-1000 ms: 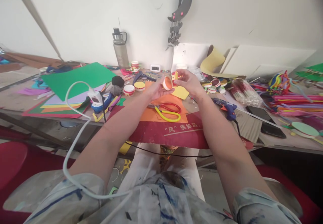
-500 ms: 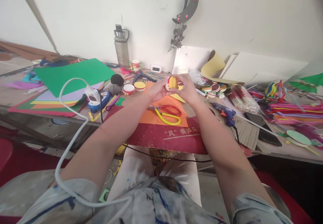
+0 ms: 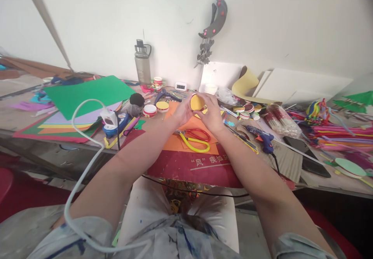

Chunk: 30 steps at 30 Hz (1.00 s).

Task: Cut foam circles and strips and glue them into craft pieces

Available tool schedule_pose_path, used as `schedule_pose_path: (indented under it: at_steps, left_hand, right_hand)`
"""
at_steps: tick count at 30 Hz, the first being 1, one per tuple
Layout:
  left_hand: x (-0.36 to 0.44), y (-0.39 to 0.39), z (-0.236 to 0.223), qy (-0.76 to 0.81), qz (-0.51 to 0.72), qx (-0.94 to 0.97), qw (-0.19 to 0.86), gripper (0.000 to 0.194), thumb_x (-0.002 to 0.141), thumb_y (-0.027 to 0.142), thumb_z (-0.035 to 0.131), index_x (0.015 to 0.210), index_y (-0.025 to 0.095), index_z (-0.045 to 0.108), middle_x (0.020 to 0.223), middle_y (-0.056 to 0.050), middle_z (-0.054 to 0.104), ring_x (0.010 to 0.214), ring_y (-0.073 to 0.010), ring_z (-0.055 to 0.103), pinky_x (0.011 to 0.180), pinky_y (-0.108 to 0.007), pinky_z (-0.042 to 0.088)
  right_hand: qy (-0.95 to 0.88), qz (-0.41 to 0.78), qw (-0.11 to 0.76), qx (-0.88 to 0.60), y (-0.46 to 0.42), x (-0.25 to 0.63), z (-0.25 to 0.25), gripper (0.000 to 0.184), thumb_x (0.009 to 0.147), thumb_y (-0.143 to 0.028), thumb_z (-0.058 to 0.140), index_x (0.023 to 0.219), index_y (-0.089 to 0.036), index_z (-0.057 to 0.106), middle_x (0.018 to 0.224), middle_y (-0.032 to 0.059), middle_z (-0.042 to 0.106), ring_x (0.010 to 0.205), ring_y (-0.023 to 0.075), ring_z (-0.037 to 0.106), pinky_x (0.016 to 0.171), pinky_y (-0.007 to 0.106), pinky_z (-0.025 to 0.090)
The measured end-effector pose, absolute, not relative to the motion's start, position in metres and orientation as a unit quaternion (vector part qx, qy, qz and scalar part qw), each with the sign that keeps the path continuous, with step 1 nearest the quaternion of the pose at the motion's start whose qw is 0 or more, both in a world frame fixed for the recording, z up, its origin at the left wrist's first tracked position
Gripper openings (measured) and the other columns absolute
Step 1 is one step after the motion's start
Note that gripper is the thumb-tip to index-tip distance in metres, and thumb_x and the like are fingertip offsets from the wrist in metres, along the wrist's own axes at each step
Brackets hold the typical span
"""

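Both my hands meet above the middle of the table around a small round cap with a yellow paper disc (image 3: 197, 102) on its face. My left hand (image 3: 183, 112) curls round its left side and my right hand (image 3: 210, 113) presses it from the right, fingers closed on it. Below my hands lie orange paper sheets (image 3: 175, 142) and a pair of scissors (image 3: 194, 139) with red and yellow handles. Two more decorated caps (image 3: 155, 108) sit to the left.
A blue glue gun (image 3: 264, 138) and a black phone (image 3: 305, 152) lie right of my arms. Pipe cleaners (image 3: 338, 130) fill the far right. Coloured paper sheets (image 3: 84, 91), a white charger cable (image 3: 84, 142) and a grey bottle (image 3: 143, 62) stand to the left.
One second ago my hands held the cap and a yellow piece apart; they have come together, and the yellow disc now sits on the cap's face. My view shifted slightly.
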State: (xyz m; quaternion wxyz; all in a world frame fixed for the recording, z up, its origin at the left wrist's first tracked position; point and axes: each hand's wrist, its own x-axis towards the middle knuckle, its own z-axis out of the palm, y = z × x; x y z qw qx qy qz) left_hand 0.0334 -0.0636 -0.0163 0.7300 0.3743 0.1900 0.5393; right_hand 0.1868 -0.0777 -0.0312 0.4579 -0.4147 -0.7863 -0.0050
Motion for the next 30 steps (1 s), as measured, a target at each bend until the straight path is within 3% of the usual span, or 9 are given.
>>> schedule_pose_path:
  at_steps: [1,3,8,14,24,30]
  left_hand:
    - [0.033,-0.065,-0.017,0.169,0.550,0.389,0.719,0.017,0.102,0.033,0.070,0.110,0.018,0.074,0.114,-0.008,0.083,0.113,-0.0214,0.079,0.099,-0.032,0.062]
    - [0.033,-0.067,-0.019,0.133,0.571,0.419,0.693,0.024,0.087,0.022,0.083,0.109,0.018,0.073,0.112,-0.006,0.083,0.117,-0.0226,0.078,0.105,-0.035,0.061]
    - [0.031,-0.070,-0.017,0.099,0.613,0.430,0.656,0.049,0.066,0.012,0.086,0.112,0.021,0.072,0.096,0.002,0.080,0.103,-0.0194,0.078,0.110,-0.041,0.060]
    - [0.030,-0.067,-0.016,0.098,0.583,0.442,0.675,0.042,0.064,0.020,0.090,0.102,0.018,0.074,0.094,0.000,0.081,0.092,-0.0179,0.075,0.109,-0.048,0.060]
    - [0.022,-0.058,-0.016,0.127,0.528,0.520,0.660,0.054,0.064,0.037,0.101,0.106,0.016,0.075,0.107,-0.009,0.083,0.108,-0.0272,0.078,0.097,-0.043,0.063]
    - [0.033,-0.053,-0.034,0.209,0.573,0.514,0.603,0.054,0.067,0.032,0.099,0.113,0.018,0.075,0.116,-0.008,0.081,0.115,-0.0265,0.074,0.087,-0.032,0.060]
  right_hand:
    - [-0.788,-0.009,0.460,-0.409,-0.079,0.186,-0.031,0.070,0.091,-0.025,0.075,0.158,-0.029,0.057,0.159,0.0148,0.059,0.152,0.0383,0.049,0.135,0.062,0.035]
    - [-0.785,-0.027,0.470,-0.402,-0.082,0.184,-0.030,0.069,0.095,-0.031,0.072,0.161,-0.030,0.053,0.161,0.0155,0.055,0.155,0.0379,0.046,0.135,0.061,0.034]
    - [-0.742,-0.098,0.511,-0.422,-0.079,0.186,-0.036,0.066,0.096,-0.045,0.074,0.157,-0.025,0.055,0.148,0.0192,0.054,0.145,0.0414,0.048,0.127,0.066,0.038]
    - [-0.723,-0.184,0.538,-0.391,-0.071,0.187,-0.049,0.059,0.094,-0.042,0.079,0.147,-0.024,0.061,0.133,0.0164,0.059,0.128,0.0374,0.055,0.116,0.062,0.043]
    - [-0.737,-0.159,0.531,-0.386,-0.066,0.192,-0.047,0.063,0.091,-0.041,0.081,0.147,-0.023,0.058,0.136,0.0176,0.060,0.128,0.0394,0.054,0.117,0.065,0.043]
    - [-0.760,-0.063,0.507,-0.401,-0.061,0.190,-0.053,0.074,0.083,-0.011,0.076,0.153,-0.021,0.054,0.143,0.0181,0.061,0.134,0.0363,0.058,0.117,0.059,0.052]
